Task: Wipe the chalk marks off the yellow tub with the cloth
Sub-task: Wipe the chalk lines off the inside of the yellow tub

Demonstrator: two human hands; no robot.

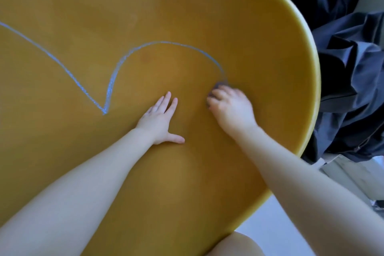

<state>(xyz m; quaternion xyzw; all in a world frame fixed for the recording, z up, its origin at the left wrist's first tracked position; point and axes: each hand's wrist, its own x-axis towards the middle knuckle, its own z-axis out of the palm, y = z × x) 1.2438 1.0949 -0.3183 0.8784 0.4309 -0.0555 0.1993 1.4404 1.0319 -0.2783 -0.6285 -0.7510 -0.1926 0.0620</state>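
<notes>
The yellow tub [228, 6] fills most of the view, its broad flat surface facing me. A pale blue chalk line [116, 68] runs from the left edge down to a sharp point, then arcs up and right to my right hand. My right hand [230, 106] is shut on a small dark cloth [221, 85], which peeks out past the fingers and presses on the end of the chalk arc; the hand is blurred. My left hand [161, 118] lies flat on the tub beside it, fingers spread, holding nothing.
Dark blue fabric [351, 64] is heaped just past the tub's right rim. A pale floor [278, 226] shows at the lower right, with grey boards [351, 176] beyond. My knee [236, 245] sits under the tub's near edge.
</notes>
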